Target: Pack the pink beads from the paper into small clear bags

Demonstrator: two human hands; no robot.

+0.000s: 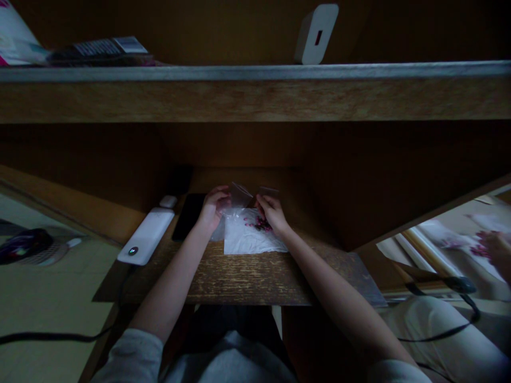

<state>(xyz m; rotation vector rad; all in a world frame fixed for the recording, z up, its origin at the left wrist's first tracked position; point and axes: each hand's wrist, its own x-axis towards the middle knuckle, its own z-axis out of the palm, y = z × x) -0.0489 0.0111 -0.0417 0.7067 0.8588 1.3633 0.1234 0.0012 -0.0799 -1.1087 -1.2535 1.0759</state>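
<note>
My left hand is closed on a small clear zip bag, which stands up between my two hands. My right hand is in a pinch, and a second clear plastic bag shows just beyond its fingertips. What exactly lies between those fingers is partly hidden. Below both hands a white tissue is spread on the wooden board. Dark red and pink bead-like pieces lie in a small pile on it, partly under my right hand.
A white power bank and a black flat device lie left of the tissue. Above runs a shelf edge with a white charger on it. Side panels flank the board. At right, another person's hand is near similar red pieces.
</note>
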